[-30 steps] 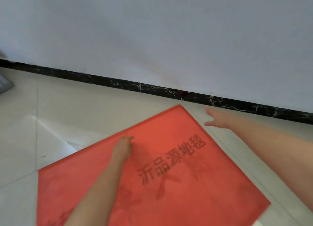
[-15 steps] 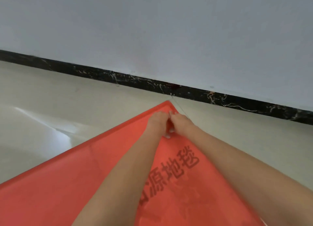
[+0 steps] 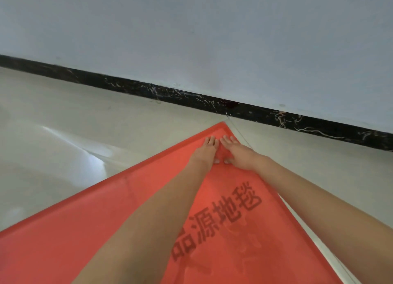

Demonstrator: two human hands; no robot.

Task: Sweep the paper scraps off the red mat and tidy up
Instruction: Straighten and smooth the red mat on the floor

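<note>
left hand and right hand flat on red mat, fingers straight, gripping nothing; mat corner just beyond them.

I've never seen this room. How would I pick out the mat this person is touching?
Find the pale wall, then the black veined skirting along its foot. On the light floor in front lies the red mat, one corner pointing at the skirting, with the left hand and right hand laid flat near that corner. It is the only red thing, printed with dark characters.
</note>
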